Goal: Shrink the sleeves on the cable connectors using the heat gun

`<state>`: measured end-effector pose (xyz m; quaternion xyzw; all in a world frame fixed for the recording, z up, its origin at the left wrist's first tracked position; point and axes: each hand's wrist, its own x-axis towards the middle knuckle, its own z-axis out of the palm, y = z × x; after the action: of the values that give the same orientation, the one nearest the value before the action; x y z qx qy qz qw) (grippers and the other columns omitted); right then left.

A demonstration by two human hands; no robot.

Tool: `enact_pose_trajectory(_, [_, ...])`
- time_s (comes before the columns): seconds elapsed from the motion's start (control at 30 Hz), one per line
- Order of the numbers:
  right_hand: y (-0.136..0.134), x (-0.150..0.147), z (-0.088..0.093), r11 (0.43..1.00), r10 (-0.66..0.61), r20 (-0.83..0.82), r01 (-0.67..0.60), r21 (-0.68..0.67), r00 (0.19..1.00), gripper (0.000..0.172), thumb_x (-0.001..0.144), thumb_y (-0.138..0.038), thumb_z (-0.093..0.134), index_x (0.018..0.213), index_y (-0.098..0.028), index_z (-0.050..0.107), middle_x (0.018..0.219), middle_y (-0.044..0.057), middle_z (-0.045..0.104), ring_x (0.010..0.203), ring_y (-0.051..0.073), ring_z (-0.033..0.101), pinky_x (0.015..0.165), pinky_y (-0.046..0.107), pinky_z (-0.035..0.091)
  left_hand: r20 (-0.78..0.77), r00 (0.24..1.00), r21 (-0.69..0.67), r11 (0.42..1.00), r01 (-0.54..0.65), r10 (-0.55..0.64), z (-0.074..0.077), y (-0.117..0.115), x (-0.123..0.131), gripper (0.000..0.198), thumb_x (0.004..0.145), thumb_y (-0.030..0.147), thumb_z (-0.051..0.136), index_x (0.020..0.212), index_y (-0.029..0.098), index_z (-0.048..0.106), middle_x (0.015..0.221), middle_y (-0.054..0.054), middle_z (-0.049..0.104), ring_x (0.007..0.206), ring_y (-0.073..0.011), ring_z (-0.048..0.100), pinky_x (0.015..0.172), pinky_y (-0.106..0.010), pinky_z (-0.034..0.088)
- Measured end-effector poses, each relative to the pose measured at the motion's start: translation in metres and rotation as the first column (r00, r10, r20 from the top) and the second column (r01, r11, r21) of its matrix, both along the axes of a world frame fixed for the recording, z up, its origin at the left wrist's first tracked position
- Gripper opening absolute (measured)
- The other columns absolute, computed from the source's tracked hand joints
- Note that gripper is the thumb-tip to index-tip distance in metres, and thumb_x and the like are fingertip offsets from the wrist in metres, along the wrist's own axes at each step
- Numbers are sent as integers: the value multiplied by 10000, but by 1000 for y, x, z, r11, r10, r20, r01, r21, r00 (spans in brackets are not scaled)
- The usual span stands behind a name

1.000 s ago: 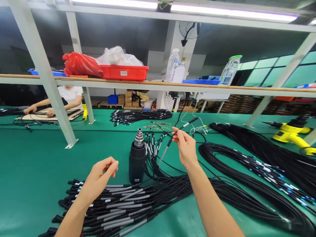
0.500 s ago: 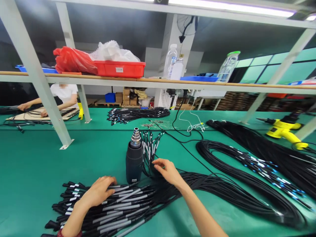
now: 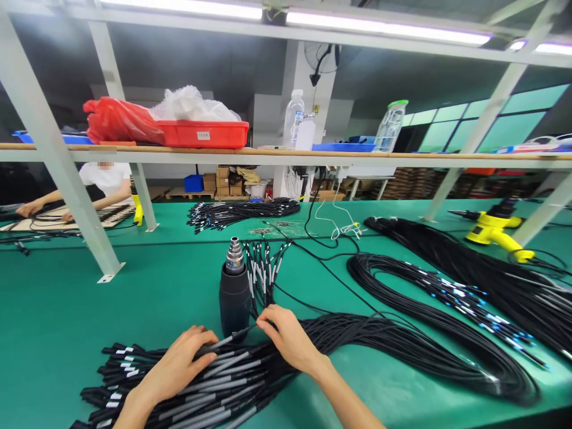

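One grey-sleeved cable (image 3: 226,341) spans the two hands, above the near cable bundle (image 3: 232,379); the left hand (image 3: 184,361) grips its sleeve between thumb and fingers, the right hand (image 3: 286,337) pinches its black lead. A sideways snag could topple the black heat gun (image 3: 235,298) standing just behind. I count one black gun, one yellow heat gun (image 3: 491,229) off right, cables beyond counting.

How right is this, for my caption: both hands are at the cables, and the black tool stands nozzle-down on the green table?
Not down: the head view shows the black tool with its nozzle pointing up. The left hand and right hand are at the cables.
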<state>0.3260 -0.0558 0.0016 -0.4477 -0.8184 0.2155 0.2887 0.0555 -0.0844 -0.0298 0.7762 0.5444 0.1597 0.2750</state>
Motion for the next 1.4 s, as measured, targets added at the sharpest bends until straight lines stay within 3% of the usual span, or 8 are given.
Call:
enact_pose_trajectory(0.23, [-1,16,2,987,-82,-349,27,-161,934,374,939,-465,409,690,-190,457,662,-27,456,637,124,415,598,237,355,62,998,-6,1000,-2,2,38,-11,11,361,943,510,372,955,235,606,963,-1,648,949,-174,568,883,-272,460])
enact_pose_trajectory(0.37, [6,31,8,958,-273,-492,190,-213,827,485,853,-585,488,601,-212,309,596,-63,244,560,101,235,517,240,233,25,1000,42,999,-7,6,63,-15,-1,370,936,527,381,910,239,613,914,11,651,906,-164,575,834,-237,464])
enact_pose_trajectory(0.5, [12,55,16,905,-426,-571,326,-275,702,498,833,-632,471,607,-223,300,575,-69,236,532,102,223,499,247,229,11,998,149,987,-66,65,78,-17,-26,314,917,512,432,974,278,634,1022,9,684,966,-187,609,860,-251,488])
enact_pose_trajectory(0.6, [12,70,31,918,-397,-474,343,-200,786,462,858,-587,460,604,-202,421,578,-36,394,565,126,369,556,261,323,7,998,256,965,-59,60,96,-25,-34,286,892,504,488,1043,306,628,1096,14,680,1011,-195,614,881,-252,495])
enact_pose_trajectory(0.73, [-8,62,78,943,-311,-341,334,10,887,320,921,-455,425,851,-193,594,877,41,626,844,194,556,800,318,416,-118,987,318,937,142,-110,136,-37,-13,256,959,395,406,857,255,595,835,23,646,754,-129,590,710,-198,494])
enact_pose_trajectory(0.93, [-69,-1,145,998,7,-68,-3,68,998,203,948,-310,461,1130,-249,527,1135,45,611,1043,193,548,908,323,418,-283,934,481,811,334,-217,173,-39,34,315,997,312,317,817,220,559,737,11,590,671,-139,535,674,-258,457])
enact_pose_trajectory(1.13, [-69,-22,145,995,98,111,-101,17,989,148,965,-166,390,862,-212,486,853,-3,591,758,142,509,699,275,424,-266,931,546,757,358,-249,184,-39,44,263,1006,307,306,991,240,560,921,-5,631,818,-160,570,797,-306,463])
enact_pose_trajectory(1.4, [-61,-15,160,996,84,-64,-84,5,994,137,966,-254,448,842,-224,496,740,-45,513,655,107,419,585,228,360,-131,975,486,846,221,-180,191,-35,26,263,1006,345,307,916,230,525,843,27,575,782,-127,515,754,-252,442])
